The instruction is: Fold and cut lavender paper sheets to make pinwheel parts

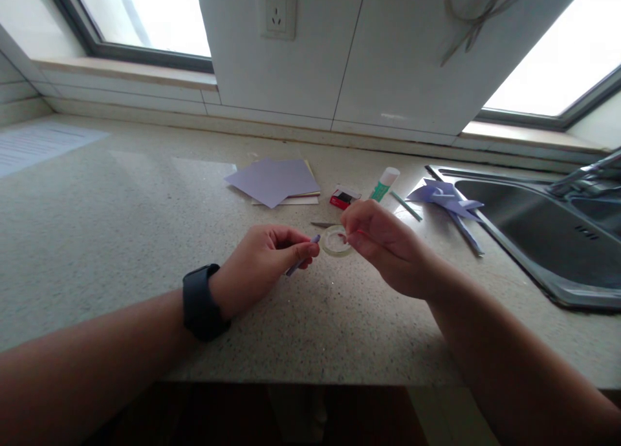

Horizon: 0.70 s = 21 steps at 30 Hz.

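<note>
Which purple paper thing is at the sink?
The folded pinwheel, lying partly over the sink's rim. The flat purple sheet is on top of the paper pile, and the thin purple roll is in the left hand.

Black smartwatch [206, 302] on left wrist, bare forearms, no sleeves visible

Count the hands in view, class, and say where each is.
2: the left hand pinches a small purple roll; the right hand covers the right side of the clear ring.
</note>
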{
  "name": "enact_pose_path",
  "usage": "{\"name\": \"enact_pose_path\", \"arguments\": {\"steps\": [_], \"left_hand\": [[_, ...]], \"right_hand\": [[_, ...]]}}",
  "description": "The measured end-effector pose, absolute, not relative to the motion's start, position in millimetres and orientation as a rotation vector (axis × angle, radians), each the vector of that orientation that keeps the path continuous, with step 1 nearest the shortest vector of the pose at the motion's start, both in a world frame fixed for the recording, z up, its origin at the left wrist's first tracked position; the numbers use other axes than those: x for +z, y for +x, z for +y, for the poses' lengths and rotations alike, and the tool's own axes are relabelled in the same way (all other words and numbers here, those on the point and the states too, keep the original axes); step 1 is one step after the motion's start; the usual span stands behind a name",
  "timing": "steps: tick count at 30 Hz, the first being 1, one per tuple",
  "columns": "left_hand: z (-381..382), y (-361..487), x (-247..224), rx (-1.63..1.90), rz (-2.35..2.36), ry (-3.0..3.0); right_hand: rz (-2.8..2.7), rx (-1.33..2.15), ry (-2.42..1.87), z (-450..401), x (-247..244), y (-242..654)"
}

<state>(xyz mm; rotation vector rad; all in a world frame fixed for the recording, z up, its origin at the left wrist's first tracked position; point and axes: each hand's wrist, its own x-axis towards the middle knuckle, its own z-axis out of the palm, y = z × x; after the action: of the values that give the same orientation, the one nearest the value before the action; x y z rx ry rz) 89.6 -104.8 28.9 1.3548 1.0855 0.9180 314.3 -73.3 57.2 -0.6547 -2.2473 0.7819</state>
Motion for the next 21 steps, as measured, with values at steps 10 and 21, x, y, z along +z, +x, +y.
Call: {"name": "enact_pose_path", "arguments": {"steps": [10, 21], "left_hand": [[-104.9, 90.7, 28.8, 0.916, 1.153, 1.397], [-105.8, 90.4, 29.9, 0.885, 1.141, 1.457]], "right_hand": [[-2.602, 0.456, -0.658, -70.7, 65.8, 316.2], [-2.666, 0.55, -0.788, -70.8, 61.3, 315.6]]}}
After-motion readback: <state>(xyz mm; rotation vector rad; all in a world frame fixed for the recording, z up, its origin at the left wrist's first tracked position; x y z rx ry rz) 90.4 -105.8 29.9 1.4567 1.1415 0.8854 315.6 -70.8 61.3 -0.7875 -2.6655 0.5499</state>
